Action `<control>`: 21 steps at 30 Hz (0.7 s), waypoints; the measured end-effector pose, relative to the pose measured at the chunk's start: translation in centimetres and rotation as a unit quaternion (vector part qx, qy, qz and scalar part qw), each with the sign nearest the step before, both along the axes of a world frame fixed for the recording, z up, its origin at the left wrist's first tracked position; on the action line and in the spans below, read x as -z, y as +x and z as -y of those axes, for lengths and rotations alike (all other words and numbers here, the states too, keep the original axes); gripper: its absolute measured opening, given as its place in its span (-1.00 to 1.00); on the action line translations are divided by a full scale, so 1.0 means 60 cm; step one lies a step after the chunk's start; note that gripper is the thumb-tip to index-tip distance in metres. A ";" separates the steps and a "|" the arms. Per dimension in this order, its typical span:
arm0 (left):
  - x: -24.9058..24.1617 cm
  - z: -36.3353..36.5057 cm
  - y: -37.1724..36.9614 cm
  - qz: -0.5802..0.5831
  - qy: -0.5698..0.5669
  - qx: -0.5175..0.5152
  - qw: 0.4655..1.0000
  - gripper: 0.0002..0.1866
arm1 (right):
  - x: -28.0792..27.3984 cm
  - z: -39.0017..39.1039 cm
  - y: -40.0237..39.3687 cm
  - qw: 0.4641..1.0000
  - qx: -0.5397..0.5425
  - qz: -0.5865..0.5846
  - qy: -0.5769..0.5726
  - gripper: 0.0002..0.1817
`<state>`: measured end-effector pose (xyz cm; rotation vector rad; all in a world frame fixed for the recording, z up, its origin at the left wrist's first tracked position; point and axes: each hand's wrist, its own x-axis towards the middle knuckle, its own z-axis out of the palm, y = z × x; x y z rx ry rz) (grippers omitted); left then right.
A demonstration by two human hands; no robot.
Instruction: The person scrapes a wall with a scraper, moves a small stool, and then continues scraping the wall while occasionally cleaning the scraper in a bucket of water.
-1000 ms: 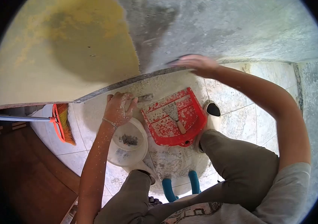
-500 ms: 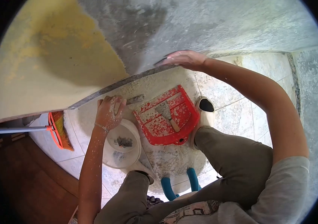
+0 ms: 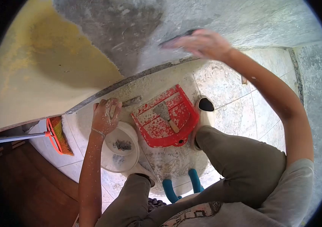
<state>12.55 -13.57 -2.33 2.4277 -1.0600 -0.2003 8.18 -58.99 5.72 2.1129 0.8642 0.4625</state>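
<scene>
My right hand (image 3: 208, 44) is raised to the grey wall (image 3: 236, 22), its fingers closed round a dark, flat pad (image 3: 176, 41). Motion blurs both the fingers and the pad, which lies close along the wall surface. Above the white bucket (image 3: 136, 157) hangs my left hand (image 3: 106, 115), dusted with white flecks, loosely curled with the thumb apart and nothing visible in it. Just past its fingertips, a narrow scraper (image 3: 131, 101) lies on the floor. A red dustpan (image 3: 151, 142) covered in pale flakes holds a putty knife (image 3: 167, 118) with a wooden handle.
A broom (image 3: 59, 136) with orange bristles lies at the left, near a brown wooden surface (image 3: 28, 170). Yellow paint (image 3: 51, 41) remains on the left wall. Flakes dot the tiled floor (image 3: 233, 113). Teal stool legs (image 3: 170, 189) stand between my feet.
My right hand has moved up the wall and to the right with the pad. The left hand keeps its place above the bucket; the whole view has shifted slightly.
</scene>
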 end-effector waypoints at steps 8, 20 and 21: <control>0.003 0.003 0.001 -0.014 0.020 -0.002 1.000 -0.80 | 0.050 -0.089 0.023 0.996 0.017 -0.051 -0.077 -0.32; 0.010 -0.006 0.000 -0.004 -0.005 -0.010 1.000 -0.78 | -0.001 -0.189 0.053 0.997 0.004 0.018 -0.070 -0.17; 0.008 -0.010 0.000 -0.001 -0.022 -0.008 1.000 -0.77 | -0.028 -0.178 0.042 0.999 -0.006 0.040 -0.036 -0.17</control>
